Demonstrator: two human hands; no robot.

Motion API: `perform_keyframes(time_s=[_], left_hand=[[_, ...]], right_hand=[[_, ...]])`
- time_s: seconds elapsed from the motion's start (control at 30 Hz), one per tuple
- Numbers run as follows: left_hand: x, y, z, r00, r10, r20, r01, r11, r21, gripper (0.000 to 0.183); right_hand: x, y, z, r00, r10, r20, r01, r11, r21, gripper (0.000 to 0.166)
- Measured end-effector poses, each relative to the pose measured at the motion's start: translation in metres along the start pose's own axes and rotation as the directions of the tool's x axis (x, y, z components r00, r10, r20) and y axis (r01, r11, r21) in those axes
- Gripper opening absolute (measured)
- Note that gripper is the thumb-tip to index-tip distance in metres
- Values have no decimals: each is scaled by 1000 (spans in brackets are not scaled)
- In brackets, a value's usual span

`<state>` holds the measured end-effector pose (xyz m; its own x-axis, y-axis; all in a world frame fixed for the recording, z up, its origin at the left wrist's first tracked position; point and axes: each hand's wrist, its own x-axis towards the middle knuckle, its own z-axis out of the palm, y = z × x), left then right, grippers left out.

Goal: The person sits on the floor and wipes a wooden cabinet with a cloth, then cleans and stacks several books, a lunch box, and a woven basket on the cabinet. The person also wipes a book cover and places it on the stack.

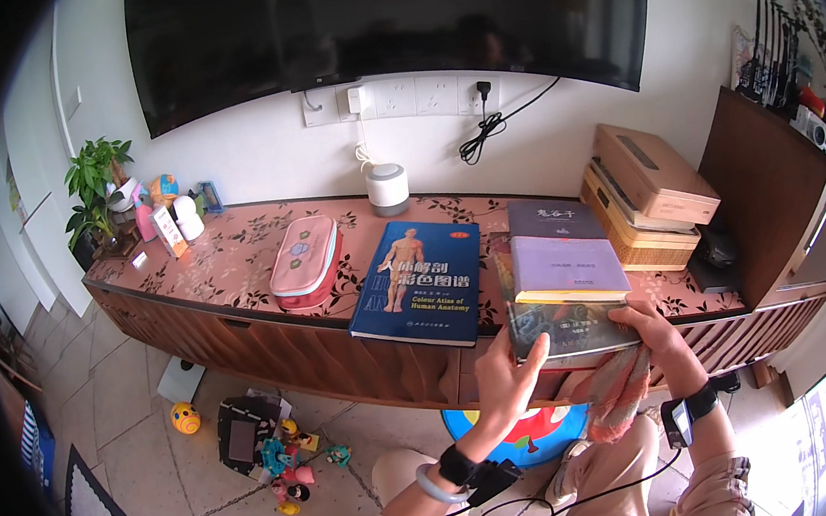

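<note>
Both hands hold a dark illustrated book (576,328) by its sides at the front edge of the cabinet. My left hand (510,375) grips its left end, thumb on the cover. My right hand (647,329) has its right end, and a pink-and-grey cloth (613,395) hangs beneath that hand. Just beyond the held book lie a purple book (570,265) and a dark grey book (543,219), partly overlapping. Left of them a blue anatomy atlas (419,283) lies flat, its front edge over the cabinet's edge. Farther left is a pink pencil case (305,257).
A white smart speaker (387,186) stands at the wall below a television (390,21). Stacked boxes (648,183) are at the right, potted plants (103,176) at the far left. Toys (287,457) lie on the tiled floor. Cables (519,512) cross my lap.
</note>
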<state>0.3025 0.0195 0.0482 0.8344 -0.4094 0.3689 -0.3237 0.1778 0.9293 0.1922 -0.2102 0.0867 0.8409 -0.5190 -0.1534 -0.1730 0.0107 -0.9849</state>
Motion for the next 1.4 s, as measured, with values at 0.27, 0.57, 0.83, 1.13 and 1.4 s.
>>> perform_keyframes(time_s=[0.27,0.57,0.83,1.13,1.4], left_hand=[[13,-44,19,982,19,187,41,950,-309,52],[14,-59,-91,852,-514,-102,409,773,-485,58],[26,-58,-84,893,-417,-169,243,763,-599,36],[-99,-11,-107,898,-438,50,374,696,-613,38],[-145,-68,-128,808,-422,412,582,454,-675,34]], right_hand=[[39,19,-45,968,-230,-104,179,914,-364,38],[-101,-23,7,950,-252,182,308,847,-433,21],[-121,1,71,873,-163,460,283,937,-205,16],[-113,-24,100,811,-304,499,424,894,-145,14],[-110,-34,172,436,-677,593,882,454,-129,42]])
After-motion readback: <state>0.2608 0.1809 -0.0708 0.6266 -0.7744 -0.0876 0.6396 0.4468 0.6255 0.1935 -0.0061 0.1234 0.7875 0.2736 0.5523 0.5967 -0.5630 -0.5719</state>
